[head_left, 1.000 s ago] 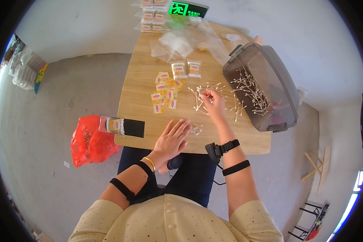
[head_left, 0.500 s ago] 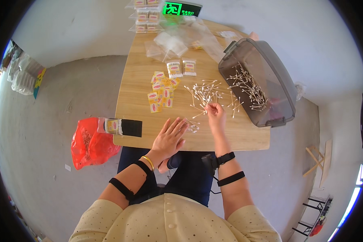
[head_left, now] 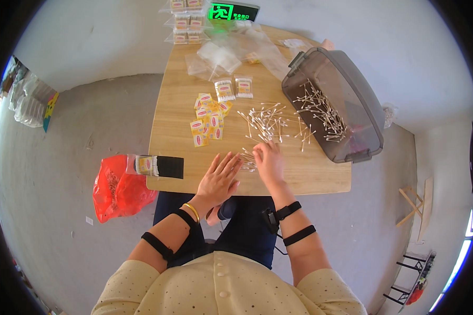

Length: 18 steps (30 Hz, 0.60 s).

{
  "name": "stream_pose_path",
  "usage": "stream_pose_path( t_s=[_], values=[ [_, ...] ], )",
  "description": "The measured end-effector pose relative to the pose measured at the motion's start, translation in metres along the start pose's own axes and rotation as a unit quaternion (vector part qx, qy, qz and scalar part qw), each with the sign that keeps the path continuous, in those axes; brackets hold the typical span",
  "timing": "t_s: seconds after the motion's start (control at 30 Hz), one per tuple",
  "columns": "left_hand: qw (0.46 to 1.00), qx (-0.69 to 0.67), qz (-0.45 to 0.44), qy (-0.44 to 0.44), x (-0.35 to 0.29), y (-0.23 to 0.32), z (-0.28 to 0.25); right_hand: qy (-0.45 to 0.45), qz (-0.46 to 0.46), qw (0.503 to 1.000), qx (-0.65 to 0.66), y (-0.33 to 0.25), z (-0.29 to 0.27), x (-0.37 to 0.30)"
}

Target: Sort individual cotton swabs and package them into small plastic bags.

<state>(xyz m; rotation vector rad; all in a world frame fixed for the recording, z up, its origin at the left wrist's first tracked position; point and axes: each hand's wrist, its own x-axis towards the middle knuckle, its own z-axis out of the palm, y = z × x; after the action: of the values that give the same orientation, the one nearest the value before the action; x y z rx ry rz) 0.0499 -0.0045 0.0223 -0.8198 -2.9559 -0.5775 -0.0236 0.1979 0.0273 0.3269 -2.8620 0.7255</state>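
My left hand (head_left: 218, 177) lies flat on the wooden table, palm down, fingers stretched out. Its fingertips border a small bunch of cotton swabs (head_left: 248, 163) lying together on the tabletop. Just right of that bunch, my right hand (head_left: 269, 161) has its thumb and fingertips pinched on cotton swabs; how many is hidden by the fingers. Beyond it spreads a loose, criss-crossed pile of cotton swabs (head_left: 265, 121). Left of the pile, yellow and white paper labels (head_left: 209, 122) overlap one another. Two filled swab packs (head_left: 225, 91) stand behind the labels.
A grey translucent bin (head_left: 352, 89) lies tipped at the right with more swabs inside. Clear plastic bags (head_left: 220, 56) cover the far tabletop, beside stacked bagged packs (head_left: 188, 22). At the near left corner sit a swab pack (head_left: 147, 165), a black block (head_left: 171, 167) and a red bag (head_left: 115, 189).
My right hand has moved from the loose pile toward me and slightly left, up to the small bunch of swabs. My left hand stays in place.
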Motion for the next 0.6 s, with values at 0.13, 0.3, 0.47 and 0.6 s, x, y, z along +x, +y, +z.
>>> stream_pose_path(
  t_s=[0.13,0.3,0.47,0.6],
  values=[
    [1.000,-0.002,-0.002,0.002,-0.001,0.000,0.000,0.022,-0.010,0.999,-0.031,0.010,-0.004,0.021],
    [1.000,-0.012,-0.001,0.012,0.000,0.000,0.000,-0.020,-0.008,0.996,-0.087,0.016,0.001,0.032],
    [0.992,-0.120,-0.004,0.047,-0.003,-0.007,-0.001,-0.003,0.003,0.998,-0.064,0.010,0.001,0.025],
    [0.970,-0.218,-0.045,0.100,-0.003,-0.008,-0.007,-0.032,0.010,0.995,-0.089,0.008,-0.003,0.029]
  ],
)
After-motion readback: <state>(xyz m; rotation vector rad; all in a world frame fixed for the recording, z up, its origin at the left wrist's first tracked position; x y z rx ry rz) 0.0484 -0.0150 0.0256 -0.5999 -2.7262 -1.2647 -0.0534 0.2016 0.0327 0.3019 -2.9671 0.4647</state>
